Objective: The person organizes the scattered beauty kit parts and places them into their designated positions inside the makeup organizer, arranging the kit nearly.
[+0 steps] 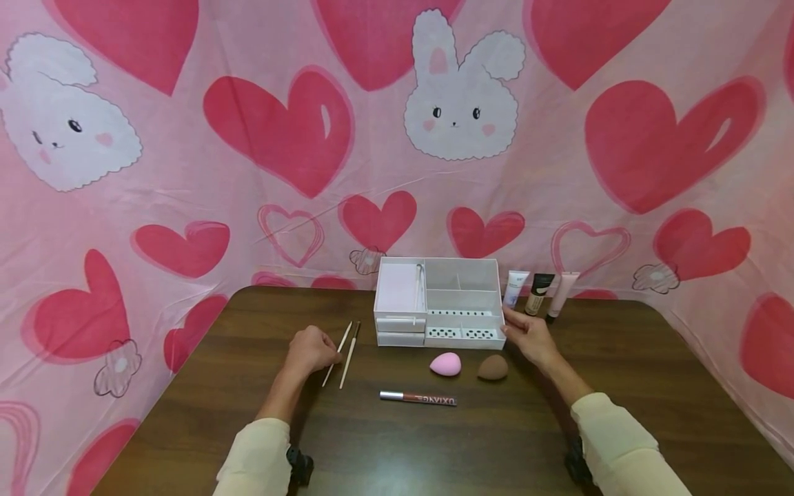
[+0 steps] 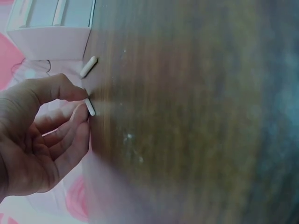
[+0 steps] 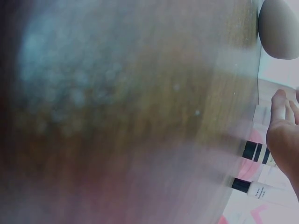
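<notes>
My left hand (image 1: 313,350) is low over the table at the left, thumb and fingertips pinching the light handle of a thin makeup brush (image 2: 90,107). Beside it lies a second makeup brush (image 1: 349,355) with a darker end. At the right, my right hand (image 1: 532,337) rests its extended fingers against the side of a white cosmetics organizer (image 1: 400,339); the right wrist view shows the hand (image 3: 286,135) only at its edge. The organizer has compartments, two small drawers and a thin stick-like item (image 1: 420,286) in its upper left part.
In front of the organizer lie a pink makeup sponge (image 1: 446,364) and a brown one (image 1: 493,368). Nearer is a lip gloss tube (image 1: 418,398). Right of the organizer stand a white tube (image 1: 514,288), a black-topped tube (image 1: 538,295) and a pink tube (image 1: 562,296). A patterned cloth (image 1: 372,172) hangs behind.
</notes>
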